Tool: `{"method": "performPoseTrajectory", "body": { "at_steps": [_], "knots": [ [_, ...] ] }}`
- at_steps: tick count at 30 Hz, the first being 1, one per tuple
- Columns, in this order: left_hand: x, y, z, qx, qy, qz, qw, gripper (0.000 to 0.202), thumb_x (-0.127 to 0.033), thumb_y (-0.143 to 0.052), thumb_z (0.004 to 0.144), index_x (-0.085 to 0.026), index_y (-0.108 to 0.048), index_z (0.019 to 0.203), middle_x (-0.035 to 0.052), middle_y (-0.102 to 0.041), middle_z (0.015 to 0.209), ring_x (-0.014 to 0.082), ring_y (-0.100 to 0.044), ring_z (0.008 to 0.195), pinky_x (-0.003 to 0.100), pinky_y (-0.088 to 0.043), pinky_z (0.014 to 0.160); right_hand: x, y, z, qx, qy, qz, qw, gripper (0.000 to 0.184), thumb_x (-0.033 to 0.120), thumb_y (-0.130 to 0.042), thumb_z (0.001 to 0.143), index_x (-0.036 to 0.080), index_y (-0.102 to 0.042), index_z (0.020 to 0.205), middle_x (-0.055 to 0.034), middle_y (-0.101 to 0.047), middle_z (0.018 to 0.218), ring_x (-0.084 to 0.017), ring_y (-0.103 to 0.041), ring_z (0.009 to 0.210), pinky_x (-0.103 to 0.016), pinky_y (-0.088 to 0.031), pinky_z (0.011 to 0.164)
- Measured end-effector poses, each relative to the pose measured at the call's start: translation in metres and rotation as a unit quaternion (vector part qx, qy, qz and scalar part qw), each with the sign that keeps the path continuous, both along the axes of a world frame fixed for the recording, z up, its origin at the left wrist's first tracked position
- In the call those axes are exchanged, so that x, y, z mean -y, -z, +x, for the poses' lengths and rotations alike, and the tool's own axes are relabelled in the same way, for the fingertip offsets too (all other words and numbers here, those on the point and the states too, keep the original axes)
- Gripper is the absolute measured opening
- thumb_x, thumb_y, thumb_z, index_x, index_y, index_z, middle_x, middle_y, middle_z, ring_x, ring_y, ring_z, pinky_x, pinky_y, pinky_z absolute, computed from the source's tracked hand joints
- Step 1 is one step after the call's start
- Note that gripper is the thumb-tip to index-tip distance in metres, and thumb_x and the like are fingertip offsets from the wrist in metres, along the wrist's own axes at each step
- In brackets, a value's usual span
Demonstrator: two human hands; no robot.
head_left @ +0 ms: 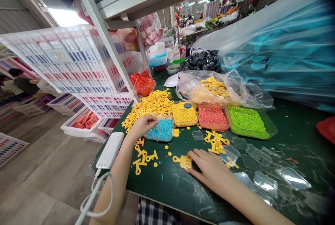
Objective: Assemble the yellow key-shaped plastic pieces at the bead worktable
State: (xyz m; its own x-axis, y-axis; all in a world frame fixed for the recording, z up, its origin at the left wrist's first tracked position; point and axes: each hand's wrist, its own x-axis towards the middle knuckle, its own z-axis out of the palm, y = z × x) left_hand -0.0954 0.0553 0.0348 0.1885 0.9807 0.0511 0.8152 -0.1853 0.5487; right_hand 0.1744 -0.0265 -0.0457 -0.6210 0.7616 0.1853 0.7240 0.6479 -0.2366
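Observation:
My left hand (142, 125) reaches to the edge of a tray of blue beads (163, 130), its fingers curled together in a pinch at the tray's rim; what they hold is hidden. My right hand (209, 169) lies on the green table (170, 186), fingers on a small stack of yellow key-shaped pieces (184, 162). More yellow key pieces (142, 158) lie scattered between my hands. Trays of yellow beads (185, 114), red beads (212, 116) and green beads (247, 121) stand in a row behind.
A heap of yellow pieces (150, 104) sits at the back left, a clear bag of them (214, 87) behind the trays. Clear plastic blisters (264, 176) lie at the right. A white power bank (110, 150) with cable rests on the table's left edge. Stacked crates (73, 60) stand left.

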Motion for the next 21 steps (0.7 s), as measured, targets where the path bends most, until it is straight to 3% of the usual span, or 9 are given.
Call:
{"method": "performPoseTrajectory", "body": {
  "at_steps": [4, 7, 10, 13, 17, 19, 21],
  "knots": [
    [-0.01, 0.013, 0.009, -0.111, 0.049, -0.06, 0.991, 0.024, -0.04, -0.066, 0.077, -0.018, -0.074, 0.085, 0.006, -0.073, 0.088, 0.0221, -0.065, 0.081, 0.028, -0.045, 0.069, 0.001, -0.01, 0.0, 0.004, 0.014, -0.033, 0.999, 0.022, 0.032, -0.068, 0.084, 0.02, -0.06, 0.1, -0.0056, -0.068, 0.093, -0.026, -0.065, 0.087, -0.035, -0.044, 0.068],
    [-0.014, 0.024, 0.014, -0.139, 0.052, -0.055, 0.987, 0.028, -0.04, -0.068, 0.076, -0.016, -0.074, 0.091, 0.0096, -0.073, 0.096, 0.0261, -0.065, 0.09, 0.031, -0.046, 0.075, 0.002, -0.015, -0.001, 0.002, 0.018, -0.046, 0.999, 0.024, 0.034, -0.069, 0.083, 0.02, -0.059, 0.1, -0.0055, -0.067, 0.093, -0.026, -0.064, 0.088, -0.034, -0.042, 0.068],
    [-0.018, 0.029, 0.014, -0.155, 0.066, -0.044, 0.985, 0.024, -0.039, -0.065, 0.079, -0.018, -0.075, 0.084, 0.0087, -0.073, 0.09, 0.0258, -0.065, 0.087, 0.032, -0.045, 0.076, 0.002, -0.015, -0.001, -0.004, 0.021, -0.046, 0.999, 0.024, 0.035, -0.068, 0.084, 0.02, -0.058, 0.099, -0.0053, -0.067, 0.092, -0.025, -0.063, 0.088, -0.033, -0.039, 0.068],
    [-0.018, 0.024, 0.015, -0.173, 0.057, -0.029, 0.983, 0.021, -0.037, -0.066, 0.079, -0.019, -0.075, 0.075, 0.007, -0.072, 0.083, 0.0243, -0.064, 0.08, 0.031, -0.044, 0.071, 0.002, -0.014, -0.001, 0.002, 0.026, -0.056, 0.998, 0.024, 0.037, -0.067, 0.085, 0.02, -0.058, 0.1, -0.0055, -0.066, 0.093, -0.025, -0.062, 0.089, -0.033, -0.038, 0.069],
    [0.001, 0.011, 0.027, -0.126, 0.048, 0.07, 0.988, 0.026, -0.042, -0.063, 0.084, -0.02, -0.075, 0.079, 0.0063, -0.068, 0.082, 0.0231, -0.061, 0.081, 0.031, -0.044, 0.072, 0.003, -0.016, -0.002, 0.006, 0.038, -0.068, 0.997, 0.027, 0.038, -0.068, 0.085, 0.018, -0.059, 0.101, -0.007, -0.066, 0.095, -0.025, -0.062, 0.091, -0.033, -0.038, 0.07],
    [0.018, 0.011, 0.041, -0.062, 0.076, 0.105, 0.99, 0.028, -0.044, -0.06, 0.088, -0.021, -0.075, 0.082, 0.005, -0.066, 0.081, 0.0208, -0.06, 0.08, 0.031, -0.045, 0.074, 0.003, -0.02, -0.002, -0.004, 0.056, -0.088, 0.995, 0.027, 0.038, -0.07, 0.083, 0.017, -0.061, 0.099, -0.0071, -0.068, 0.095, -0.026, -0.062, 0.092, -0.034, -0.039, 0.07],
    [0.035, 0.018, 0.059, -0.026, 0.129, 0.095, 0.987, 0.028, -0.044, -0.059, 0.09, -0.022, -0.076, 0.086, 0.0044, -0.066, 0.082, 0.0197, -0.061, 0.081, 0.03, -0.045, 0.074, 0.003, -0.023, -0.002, -0.015, 0.083, -0.118, 0.989, 0.027, 0.038, -0.072, 0.081, 0.017, -0.063, 0.096, -0.0059, -0.069, 0.093, -0.026, -0.063, 0.091, -0.034, -0.039, 0.07]
  ]
}}
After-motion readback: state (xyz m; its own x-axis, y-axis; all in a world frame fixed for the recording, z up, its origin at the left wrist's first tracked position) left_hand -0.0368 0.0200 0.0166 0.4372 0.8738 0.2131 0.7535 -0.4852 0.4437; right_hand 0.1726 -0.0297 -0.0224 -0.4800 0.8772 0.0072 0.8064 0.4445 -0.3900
